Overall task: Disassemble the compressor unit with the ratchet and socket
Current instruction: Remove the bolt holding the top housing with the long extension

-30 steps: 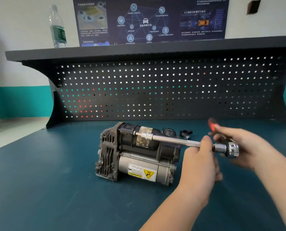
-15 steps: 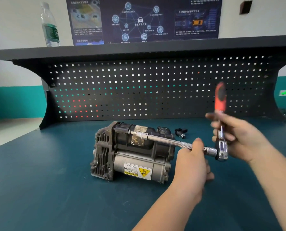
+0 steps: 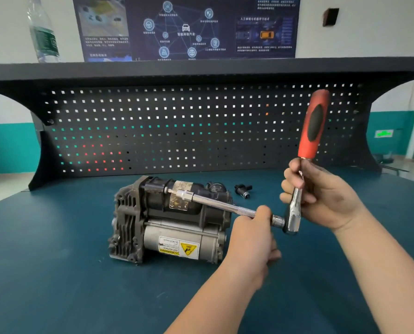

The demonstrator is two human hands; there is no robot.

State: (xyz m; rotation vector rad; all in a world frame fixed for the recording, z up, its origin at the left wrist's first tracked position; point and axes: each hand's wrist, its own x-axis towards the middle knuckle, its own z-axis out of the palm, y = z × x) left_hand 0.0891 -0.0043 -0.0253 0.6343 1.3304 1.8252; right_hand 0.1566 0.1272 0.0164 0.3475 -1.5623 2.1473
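The grey and black compressor unit (image 3: 167,220) lies on the blue-green bench top, its yellow warning label facing me. A long chrome extension bar (image 3: 215,203) with a socket (image 3: 185,195) at its tip meets a bolt on the unit's upper black body. My left hand (image 3: 251,239) is closed around the bar's knurled near end. The ratchet (image 3: 295,210) sits on that end, its red and black handle (image 3: 313,126) pointing almost straight up. My right hand (image 3: 321,196) grips the ratchet's metal shank just below the red handle.
A small black fitting (image 3: 243,190) lies on the bench behind the unit, right of it. The black pegboard back panel (image 3: 177,131) and its shelf stand behind. A water bottle (image 3: 43,32) stands on the shelf at the left. A poster hangs above.
The ratchet handle has swung from pointing away, nearly level, to nearly upright. My right hand rose with it. My left hand has kept its hold on the extension bar.
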